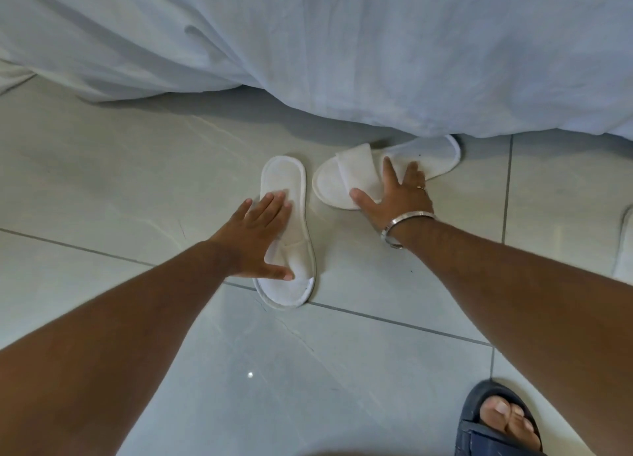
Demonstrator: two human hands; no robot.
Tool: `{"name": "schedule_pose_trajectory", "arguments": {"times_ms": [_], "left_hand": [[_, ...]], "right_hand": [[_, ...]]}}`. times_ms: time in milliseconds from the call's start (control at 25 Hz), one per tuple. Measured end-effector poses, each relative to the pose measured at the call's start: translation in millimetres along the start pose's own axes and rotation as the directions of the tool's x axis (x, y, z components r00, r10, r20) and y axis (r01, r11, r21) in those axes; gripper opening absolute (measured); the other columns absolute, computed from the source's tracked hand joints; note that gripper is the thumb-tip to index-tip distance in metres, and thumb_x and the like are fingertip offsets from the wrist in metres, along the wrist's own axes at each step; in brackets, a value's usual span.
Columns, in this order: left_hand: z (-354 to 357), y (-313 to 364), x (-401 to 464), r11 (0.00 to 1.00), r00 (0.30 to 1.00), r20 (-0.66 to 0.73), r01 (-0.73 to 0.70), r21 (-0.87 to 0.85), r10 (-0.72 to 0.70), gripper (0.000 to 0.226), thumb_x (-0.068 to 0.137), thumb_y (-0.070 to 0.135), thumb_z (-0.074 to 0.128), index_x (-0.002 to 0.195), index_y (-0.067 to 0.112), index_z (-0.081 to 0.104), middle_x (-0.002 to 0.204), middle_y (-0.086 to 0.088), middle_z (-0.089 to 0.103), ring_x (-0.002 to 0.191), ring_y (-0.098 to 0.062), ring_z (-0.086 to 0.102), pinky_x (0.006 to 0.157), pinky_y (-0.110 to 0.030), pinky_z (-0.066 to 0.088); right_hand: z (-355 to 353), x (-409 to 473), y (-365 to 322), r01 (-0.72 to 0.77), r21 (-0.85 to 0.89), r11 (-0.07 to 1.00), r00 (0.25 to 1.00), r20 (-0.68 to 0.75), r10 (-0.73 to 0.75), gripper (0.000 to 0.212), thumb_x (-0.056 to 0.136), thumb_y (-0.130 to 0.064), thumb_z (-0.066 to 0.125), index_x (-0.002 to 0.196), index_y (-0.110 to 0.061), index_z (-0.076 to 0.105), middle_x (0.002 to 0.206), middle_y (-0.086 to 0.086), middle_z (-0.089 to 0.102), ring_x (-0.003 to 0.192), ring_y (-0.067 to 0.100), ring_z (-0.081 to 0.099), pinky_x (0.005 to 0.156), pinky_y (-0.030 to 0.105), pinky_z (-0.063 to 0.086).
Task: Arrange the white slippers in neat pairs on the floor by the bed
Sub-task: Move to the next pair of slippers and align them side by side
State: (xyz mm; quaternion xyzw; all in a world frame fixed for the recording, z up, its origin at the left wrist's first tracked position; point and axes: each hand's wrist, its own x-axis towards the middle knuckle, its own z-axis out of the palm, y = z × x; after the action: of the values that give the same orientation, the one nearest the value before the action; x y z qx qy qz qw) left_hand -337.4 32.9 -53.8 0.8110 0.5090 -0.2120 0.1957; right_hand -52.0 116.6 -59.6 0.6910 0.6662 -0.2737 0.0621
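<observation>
There are three white slippers near the bed sheet (342, 44). The first slipper (286, 178) lies on the floor (102, 181) in front of the sheet. The second slipper (330, 185) lies just beside it. The third slipper (435, 157) pokes out from under the sheet's edge. A white edge at the far right may be one more; I cannot tell. There are two hands: the left hand (255, 239) and the right hand (397, 195). One dark sandal (493, 424) is far from the sheet. One bracelet (404, 226) and one ring (422, 189) are on the right hand's side.

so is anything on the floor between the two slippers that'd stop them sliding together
Nothing visible: bare tile separates the left slipper under the left hand from the angled right slipper under the right hand.
</observation>
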Motion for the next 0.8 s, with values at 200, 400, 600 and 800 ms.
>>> {"name": "schedule_pose_trajectory", "arguments": {"times_ms": [200, 400, 600, 800], "left_hand": [[-9, -24, 5, 0.999, 0.999, 0.026, -0.035, 0.025, 0.034, 0.133, 0.063, 0.095, 0.041, 0.149, 0.027, -0.034, 0.158, 0.001, -0.037, 0.145, -0.020, -0.033, 0.119, -0.047, -0.012], [-11, -27, 2, 0.996, 0.996, 0.036, -0.079, 0.041, 0.078, 0.136, 0.062, 0.093, 0.048, 0.150, 0.025, -0.030, 0.158, -0.003, -0.037, 0.145, -0.020, -0.032, 0.120, -0.045, -0.012], [-8, -41, -8, 0.999, 0.998, 0.039, -0.041, 0.024, 0.040, 0.138, 0.060, 0.090, 0.055, 0.151, 0.029, -0.028, 0.160, 0.002, -0.034, 0.149, -0.017, -0.025, 0.123, -0.049, -0.005], [-4, -62, -16, 0.997, 0.996, 0.077, -0.052, 0.060, 0.047, 0.145, 0.053, 0.093, 0.056, 0.150, 0.029, -0.031, 0.158, 0.002, -0.037, 0.147, -0.017, -0.030, 0.121, -0.053, -0.007]], "right_hand": [[6, -19, 25, 0.282, -0.226, 0.932, 0.959, 0.087, -0.269, 0.082, 0.068, -0.083, 0.026, 0.130, -0.032, 0.039, 0.159, 0.021, 0.006, 0.144, 0.044, 0.008, 0.111, 0.062, 0.015], [29, -55, 30, 0.456, -0.277, 0.846, 0.890, 0.138, -0.435, 0.092, 0.062, -0.084, 0.041, 0.136, -0.031, 0.031, 0.160, 0.017, 0.010, 0.144, 0.042, 0.011, 0.113, 0.059, 0.014], [48, -53, -16, 0.472, -0.271, 0.839, 0.881, 0.113, -0.459, 0.106, 0.067, -0.081, 0.048, 0.150, -0.031, 0.006, 0.161, 0.016, -0.004, 0.147, 0.037, 0.000, 0.116, 0.051, 0.008], [60, -53, -70, 0.535, -0.289, 0.794, 0.845, 0.166, -0.508, 0.107, 0.067, -0.081, 0.048, 0.151, -0.029, 0.005, 0.161, 0.016, -0.008, 0.147, 0.036, -0.002, 0.117, 0.049, 0.009]]}}
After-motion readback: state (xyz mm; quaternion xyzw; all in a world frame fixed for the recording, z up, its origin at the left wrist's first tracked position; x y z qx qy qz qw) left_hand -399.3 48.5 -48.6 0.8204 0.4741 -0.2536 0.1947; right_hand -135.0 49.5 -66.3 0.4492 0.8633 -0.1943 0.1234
